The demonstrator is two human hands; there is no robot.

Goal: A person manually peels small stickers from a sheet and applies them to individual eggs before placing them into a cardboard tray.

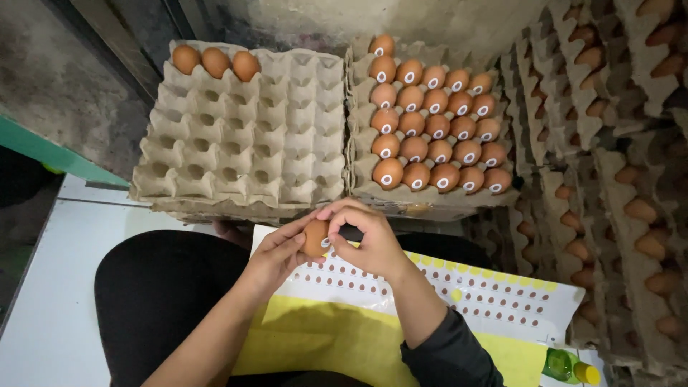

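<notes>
Both hands meet over the lap, above a yellow-and-white sticker sheet (459,301) dotted with rows of small round labels. The left hand (276,254) has its fingers closed around a brown egg (316,237), and the right hand (373,240) curls over it, its fingers pinched against the egg's side where a white sticker shows. Just beyond the hands sit two cardboard trays: the left tray (244,143) holds three eggs along its far edge, while the right tray (437,122) is nearly full of stickered eggs. Stacked egg trays (616,179) fill the right side.
</notes>
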